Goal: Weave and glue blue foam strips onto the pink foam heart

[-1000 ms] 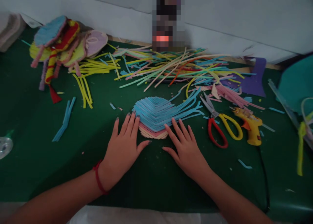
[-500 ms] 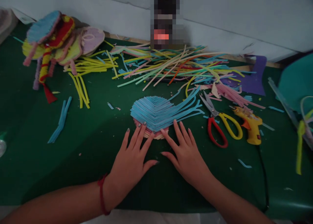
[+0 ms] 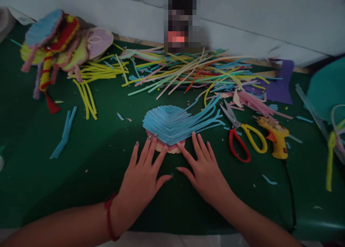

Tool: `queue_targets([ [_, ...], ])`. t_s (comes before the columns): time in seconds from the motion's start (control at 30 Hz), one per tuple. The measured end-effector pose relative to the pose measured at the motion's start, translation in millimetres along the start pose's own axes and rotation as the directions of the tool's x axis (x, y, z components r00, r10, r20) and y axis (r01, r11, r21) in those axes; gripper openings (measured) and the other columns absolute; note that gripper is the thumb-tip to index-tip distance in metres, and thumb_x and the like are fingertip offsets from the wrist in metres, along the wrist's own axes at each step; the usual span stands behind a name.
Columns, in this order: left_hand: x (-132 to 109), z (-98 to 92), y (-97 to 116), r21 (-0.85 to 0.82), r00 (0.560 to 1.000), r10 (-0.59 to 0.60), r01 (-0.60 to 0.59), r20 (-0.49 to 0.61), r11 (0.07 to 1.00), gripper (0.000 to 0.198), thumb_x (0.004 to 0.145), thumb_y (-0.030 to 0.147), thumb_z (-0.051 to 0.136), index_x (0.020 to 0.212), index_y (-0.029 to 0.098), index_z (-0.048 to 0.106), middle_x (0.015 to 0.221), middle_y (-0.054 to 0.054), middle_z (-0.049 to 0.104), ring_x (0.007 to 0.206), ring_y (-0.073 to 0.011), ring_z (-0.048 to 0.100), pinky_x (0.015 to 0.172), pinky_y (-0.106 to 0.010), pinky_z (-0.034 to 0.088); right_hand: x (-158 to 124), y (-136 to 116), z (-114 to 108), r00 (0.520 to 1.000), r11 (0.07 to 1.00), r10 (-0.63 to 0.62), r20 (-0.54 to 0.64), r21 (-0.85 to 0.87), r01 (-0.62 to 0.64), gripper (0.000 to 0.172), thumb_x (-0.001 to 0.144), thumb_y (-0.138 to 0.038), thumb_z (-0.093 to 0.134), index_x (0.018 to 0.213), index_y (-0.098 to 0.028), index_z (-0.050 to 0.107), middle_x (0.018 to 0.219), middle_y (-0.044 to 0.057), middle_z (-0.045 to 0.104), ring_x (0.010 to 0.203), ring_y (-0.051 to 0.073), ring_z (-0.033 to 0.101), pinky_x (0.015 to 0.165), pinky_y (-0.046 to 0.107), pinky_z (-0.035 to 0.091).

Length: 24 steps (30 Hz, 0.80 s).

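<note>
A round piece covered with slanting blue strips point(image 3: 168, 123) lies flat on the green table point(image 3: 102, 182). Loose ends of blue strips point(image 3: 207, 119) fan out from its right side. Pink and cream layers point(image 3: 175, 148) show under its lower edge. My left hand point(image 3: 142, 178), with a red cord on the wrist, has its fingers spread and its fingertips at the lower left edge of the piece. My right hand point(image 3: 205, 175) is also spread, its fingertips touching the lower right edge. Neither hand grips anything.
Scissors point(image 3: 235, 123) and a yellow glue gun point(image 3: 279, 139) with a black cable lie at the right. Behind is a heap of coloured strips point(image 3: 188, 71). Finished-looking round fans point(image 3: 44, 27) are stacked at the back left. Blue strips point(image 3: 64, 132) lie at the left.
My left hand has shifted slightly to the left along the lower edge of the piece. My right hand has hardly moved. The view has shifted a little.
</note>
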<state>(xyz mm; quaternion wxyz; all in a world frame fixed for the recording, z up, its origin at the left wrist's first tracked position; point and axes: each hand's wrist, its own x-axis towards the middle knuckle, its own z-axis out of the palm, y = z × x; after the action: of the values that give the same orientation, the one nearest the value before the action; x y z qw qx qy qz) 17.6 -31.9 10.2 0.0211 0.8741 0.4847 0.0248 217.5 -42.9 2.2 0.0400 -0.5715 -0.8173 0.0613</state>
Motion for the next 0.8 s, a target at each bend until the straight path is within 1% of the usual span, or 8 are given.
queue_targets([
  [0.23, 0.0, -1.7, 0.0, -0.026, 1.0, -0.018, 0.019, 0.019, 0.999, 0.063, 0.088, 0.059, 0.041, 0.136, 0.019, 0.048, 0.14, -0.021, 0.046, 0.133, -0.0364, 0.038, 0.106, -0.058, 0.03, 0.3, -0.1, 0.4, 1.0, 1.0, 0.003, 0.002, 0.002, -0.003, 0.057, 0.093, -0.045, 0.042, 0.147, -0.031, 0.026, 0.158, 0.009, -0.001, 0.143, 0.032, 0.009, 0.109, 0.057, 0.028],
  [0.37, 0.4, -0.5, -0.5, -0.041, 0.999, -0.022, 0.024, 0.029, 0.999, 0.062, 0.089, 0.056, 0.041, 0.138, 0.019, 0.046, 0.142, -0.019, 0.044, 0.135, -0.0363, 0.035, 0.106, -0.058, 0.029, 0.1, -0.4, 0.8, 1.0, 1.0, 0.007, 0.007, 0.004, -0.007, 0.059, 0.093, -0.044, 0.043, 0.147, -0.032, 0.024, 0.158, 0.008, -0.003, 0.143, 0.033, 0.009, 0.11, 0.057, 0.026],
  [0.47, 0.0, 0.5, -0.5, -0.033, 1.0, -0.01, 0.011, 0.021, 0.999, 0.062, 0.089, 0.053, 0.044, 0.14, 0.018, 0.043, 0.144, -0.02, 0.042, 0.135, -0.0374, 0.035, 0.106, -0.058, 0.029, 0.2, -0.6, 0.5, 1.0, 1.0, 0.006, 0.011, -0.001, -0.006, 0.057, 0.094, -0.044, 0.042, 0.147, -0.032, 0.025, 0.158, 0.008, -0.001, 0.143, 0.032, 0.009, 0.11, 0.057, 0.026],
  [0.63, -0.1, -0.3, -0.2, 0.012, 1.0, 0.017, -0.017, 0.026, 1.0, 0.065, 0.086, 0.052, 0.052, 0.139, 0.015, 0.044, 0.142, -0.024, 0.042, 0.134, -0.0388, 0.036, 0.105, -0.059, 0.031, 0.7, -0.9, 0.3, 1.0, 1.0, 0.002, 0.02, -0.007, -0.002, 0.056, 0.094, -0.045, 0.041, 0.146, -0.03, 0.028, 0.157, 0.012, 0.004, 0.143, 0.032, 0.009, 0.108, 0.058, 0.027],
  [0.8, 0.5, -0.6, -0.2, 0.017, 1.0, 0.009, -0.009, 0.025, 1.0, 0.063, 0.086, 0.054, 0.05, 0.138, 0.017, 0.046, 0.142, -0.023, 0.043, 0.133, -0.038, 0.037, 0.105, -0.059, 0.031, 1.2, -0.7, 1.2, 1.0, 1.0, 0.004, 0.019, -0.009, -0.004, 0.055, 0.094, -0.044, 0.04, 0.146, -0.029, 0.03, 0.157, 0.013, 0.006, 0.143, 0.032, 0.01, 0.109, 0.058, 0.027],
])
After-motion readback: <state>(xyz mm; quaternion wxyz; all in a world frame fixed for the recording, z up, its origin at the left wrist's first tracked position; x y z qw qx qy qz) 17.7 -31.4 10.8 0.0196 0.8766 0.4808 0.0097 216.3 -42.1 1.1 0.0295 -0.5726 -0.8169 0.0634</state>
